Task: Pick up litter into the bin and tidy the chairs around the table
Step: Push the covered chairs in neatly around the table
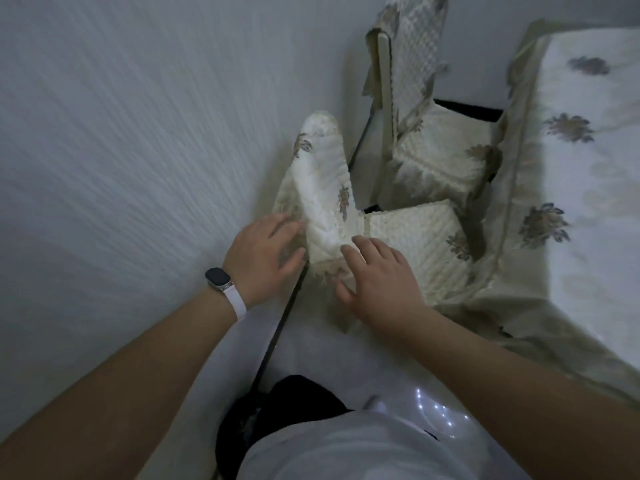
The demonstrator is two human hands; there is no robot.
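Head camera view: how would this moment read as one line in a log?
step: tidying chairs | left hand: open, at near chair backrest | right hand: open, on backrest's lower edge | far chair: by table

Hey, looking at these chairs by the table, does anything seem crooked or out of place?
Yes. The near chair sits angled rather than square to the table, and its backrest cover looks rumpled at the fringed lower edge. The left hand and right hand lie open on that cover. The far chair looks tucked closer.

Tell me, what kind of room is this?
Probably a home dining area: two chairs, near and far, with cloth covers stand beside a table under a flowered cloth, close to a wall.
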